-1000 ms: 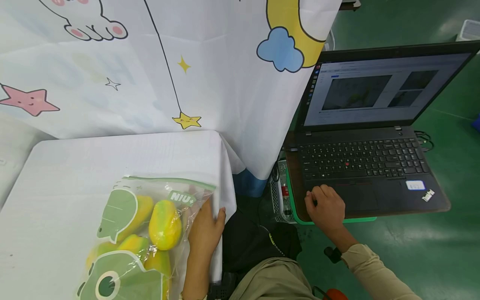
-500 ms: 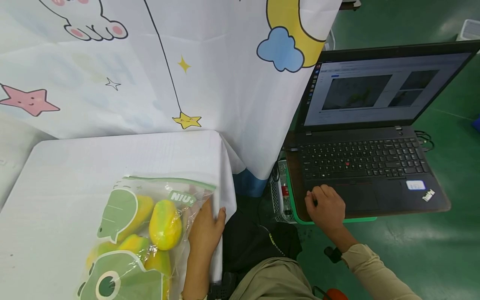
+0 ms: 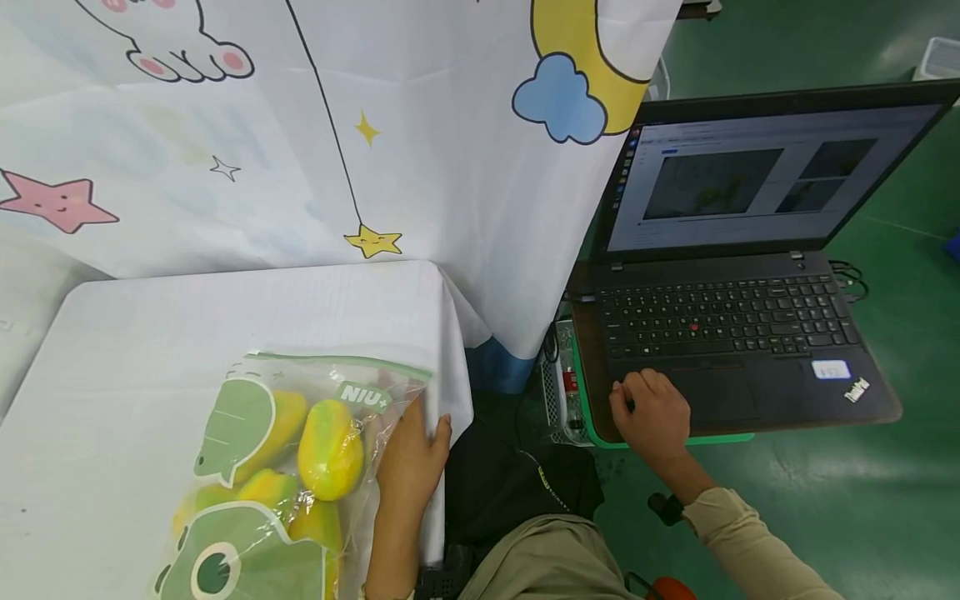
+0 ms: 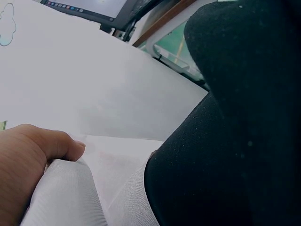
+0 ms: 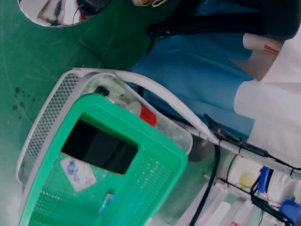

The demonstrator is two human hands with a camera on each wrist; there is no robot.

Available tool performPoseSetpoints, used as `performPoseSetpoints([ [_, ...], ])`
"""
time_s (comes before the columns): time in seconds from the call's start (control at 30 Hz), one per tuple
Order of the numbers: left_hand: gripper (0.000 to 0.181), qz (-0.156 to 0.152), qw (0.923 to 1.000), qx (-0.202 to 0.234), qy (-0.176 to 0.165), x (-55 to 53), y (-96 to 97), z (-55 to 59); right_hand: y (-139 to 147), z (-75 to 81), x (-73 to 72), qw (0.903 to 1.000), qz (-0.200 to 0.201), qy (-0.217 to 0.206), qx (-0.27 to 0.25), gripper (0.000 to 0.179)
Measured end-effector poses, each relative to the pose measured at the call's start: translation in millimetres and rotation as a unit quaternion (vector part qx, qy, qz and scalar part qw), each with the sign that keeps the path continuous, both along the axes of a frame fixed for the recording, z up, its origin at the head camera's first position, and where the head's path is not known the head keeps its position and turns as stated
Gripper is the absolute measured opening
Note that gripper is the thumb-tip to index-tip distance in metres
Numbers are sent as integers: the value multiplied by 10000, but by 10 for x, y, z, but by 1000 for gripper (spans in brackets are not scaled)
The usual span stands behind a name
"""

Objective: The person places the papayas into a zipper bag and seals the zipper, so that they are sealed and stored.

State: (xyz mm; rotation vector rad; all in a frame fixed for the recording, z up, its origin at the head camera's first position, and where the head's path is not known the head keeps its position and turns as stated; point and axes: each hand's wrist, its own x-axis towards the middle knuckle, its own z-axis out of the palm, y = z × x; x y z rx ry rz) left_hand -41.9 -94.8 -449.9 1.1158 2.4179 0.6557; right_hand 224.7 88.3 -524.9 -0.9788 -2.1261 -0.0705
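A clear zip bag (image 3: 397, 375) with green printed shapes lies on the white-covered table (image 3: 150, 333) in the head view. Inside are several yellow-green mangoes (image 3: 330, 450). My left hand (image 3: 411, 458) rests at the table's right edge, partly beneath the bag's clear side; its fingertips are hidden. In the left wrist view its thumb (image 4: 63, 145) lies against the white cloth (image 4: 66, 193). My right hand (image 3: 651, 417) rests on the front left corner of an open black laptop (image 3: 720, 392), fingers loosely curled with nothing in them. The right wrist view does not show that hand.
A white printed cloth (image 3: 450, 167) hangs behind the table. Below the laptop, a green basket (image 5: 164, 155) holds a dark phone-like slab (image 5: 101, 146) and a small card (image 5: 77, 174). A black bag-like item (image 3: 517, 483) sits between table and laptop.
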Motion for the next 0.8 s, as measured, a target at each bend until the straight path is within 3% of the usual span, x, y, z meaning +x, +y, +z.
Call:
performPoseSetpoints([
  [0.8, 61, 3, 10000, -59, 0, -1, -6, -17, 9, -17, -7, 10000, 16, 50, 20, 29],
])
